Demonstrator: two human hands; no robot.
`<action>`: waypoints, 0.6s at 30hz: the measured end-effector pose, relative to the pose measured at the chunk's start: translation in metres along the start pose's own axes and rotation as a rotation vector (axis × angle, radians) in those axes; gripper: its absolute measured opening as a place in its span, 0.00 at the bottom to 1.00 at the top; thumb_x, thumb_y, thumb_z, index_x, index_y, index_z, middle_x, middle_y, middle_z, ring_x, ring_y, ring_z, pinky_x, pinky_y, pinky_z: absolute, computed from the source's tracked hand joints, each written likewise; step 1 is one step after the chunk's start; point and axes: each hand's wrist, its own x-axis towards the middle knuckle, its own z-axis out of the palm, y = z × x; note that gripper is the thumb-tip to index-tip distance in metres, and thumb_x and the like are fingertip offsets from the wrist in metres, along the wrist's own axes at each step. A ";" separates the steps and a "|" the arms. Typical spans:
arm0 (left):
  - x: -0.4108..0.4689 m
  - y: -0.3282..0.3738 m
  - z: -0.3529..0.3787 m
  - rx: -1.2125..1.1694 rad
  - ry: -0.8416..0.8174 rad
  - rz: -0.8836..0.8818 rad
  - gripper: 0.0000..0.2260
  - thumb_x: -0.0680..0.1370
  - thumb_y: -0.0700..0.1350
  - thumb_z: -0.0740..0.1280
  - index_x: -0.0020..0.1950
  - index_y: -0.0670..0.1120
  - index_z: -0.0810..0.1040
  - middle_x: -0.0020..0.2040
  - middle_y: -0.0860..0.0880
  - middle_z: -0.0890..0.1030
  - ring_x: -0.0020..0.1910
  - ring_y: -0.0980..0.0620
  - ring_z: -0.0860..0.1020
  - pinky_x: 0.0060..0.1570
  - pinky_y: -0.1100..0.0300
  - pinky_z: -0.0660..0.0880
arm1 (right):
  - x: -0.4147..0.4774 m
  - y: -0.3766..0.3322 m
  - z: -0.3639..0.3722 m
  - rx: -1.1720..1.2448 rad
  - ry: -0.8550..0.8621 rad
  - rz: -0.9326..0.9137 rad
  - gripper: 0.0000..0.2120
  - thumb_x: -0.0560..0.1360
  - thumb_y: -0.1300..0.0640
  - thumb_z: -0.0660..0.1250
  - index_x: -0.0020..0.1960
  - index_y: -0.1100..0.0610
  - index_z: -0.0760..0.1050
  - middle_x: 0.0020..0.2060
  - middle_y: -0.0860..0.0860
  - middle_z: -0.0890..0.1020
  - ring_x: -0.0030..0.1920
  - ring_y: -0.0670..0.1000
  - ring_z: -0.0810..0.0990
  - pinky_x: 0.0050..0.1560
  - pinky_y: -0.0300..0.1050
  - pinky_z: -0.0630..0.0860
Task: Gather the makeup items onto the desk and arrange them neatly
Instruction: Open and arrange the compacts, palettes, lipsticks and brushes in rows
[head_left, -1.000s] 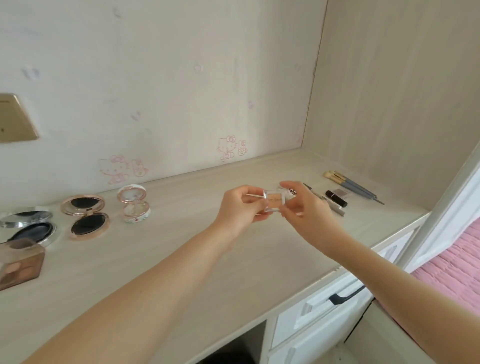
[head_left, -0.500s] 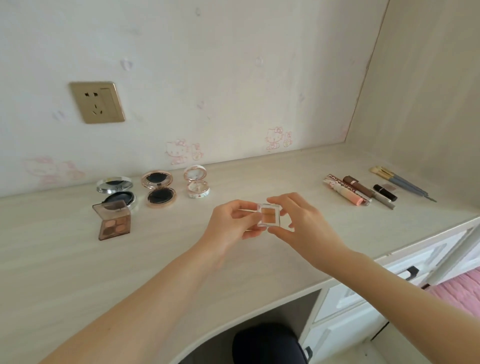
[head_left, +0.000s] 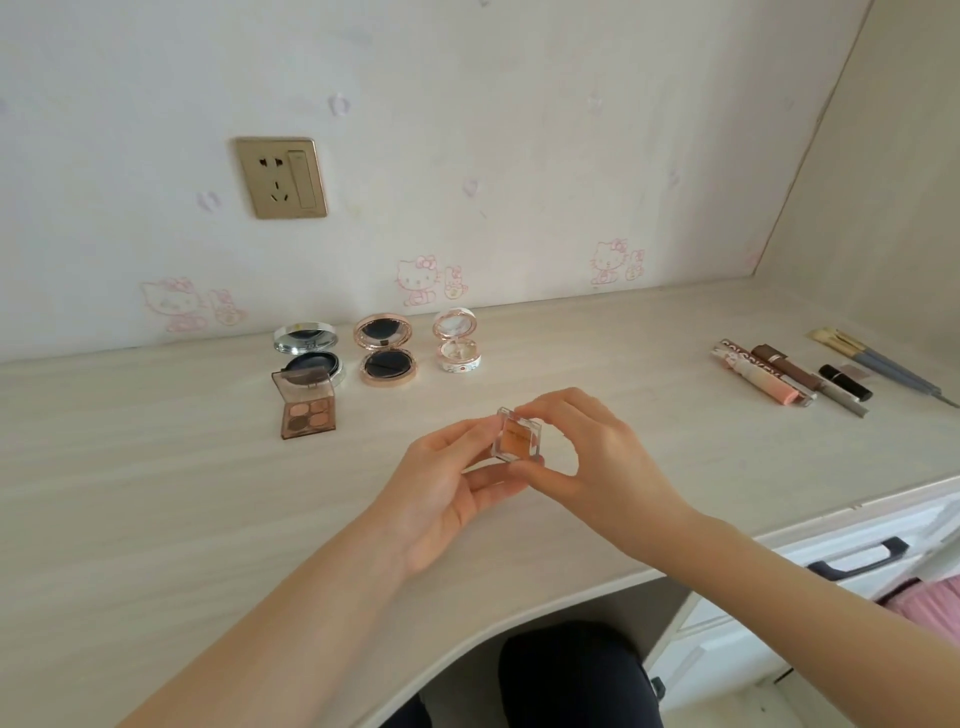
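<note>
Left hand (head_left: 441, 483) and right hand (head_left: 597, 467) both pinching small orange case (head_left: 517, 440), holding it above desk (head_left: 156, 493) centre. Three open compacts (head_left: 384, 356) and eyeshadow palette (head_left: 306, 408) already sitting grouped at back left; tubes (head_left: 769, 376), brushes (head_left: 878, 364) lying in row far right. Case seemingly remaining to be placed

Two forearms come in from the lower edge, the left forearm (head_left: 291, 613) and the right forearm (head_left: 810, 582) both bare along all their visible length; the left hand (head_left: 441, 488) and the right hand (head_left: 587, 457) are bare as well; at the bottom of the view a knee shows in plain black trousers (head_left: 571, 675), the cloth smooth and unpatterned; a smaller patch of the same dark cloth lies just to its left.
</note>
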 end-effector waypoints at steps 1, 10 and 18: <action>-0.001 0.000 -0.002 -0.015 0.011 -0.003 0.15 0.76 0.45 0.67 0.56 0.36 0.80 0.54 0.37 0.81 0.56 0.37 0.80 0.56 0.50 0.78 | 0.000 -0.001 0.001 -0.010 -0.002 -0.006 0.19 0.72 0.47 0.70 0.61 0.51 0.76 0.52 0.43 0.76 0.54 0.45 0.74 0.54 0.35 0.70; -0.010 0.005 -0.012 -0.067 0.070 0.024 0.16 0.72 0.47 0.69 0.52 0.37 0.82 0.52 0.39 0.82 0.46 0.45 0.81 0.46 0.57 0.80 | 0.003 -0.011 0.012 0.024 -0.035 -0.022 0.20 0.74 0.48 0.69 0.65 0.49 0.74 0.55 0.43 0.78 0.57 0.45 0.72 0.57 0.32 0.68; -0.014 0.008 -0.022 -0.080 0.077 0.055 0.12 0.72 0.46 0.69 0.46 0.39 0.84 0.48 0.41 0.83 0.44 0.45 0.83 0.47 0.57 0.80 | 0.010 -0.019 0.014 0.076 -0.040 0.002 0.18 0.74 0.50 0.69 0.64 0.49 0.76 0.53 0.38 0.79 0.57 0.42 0.73 0.56 0.25 0.65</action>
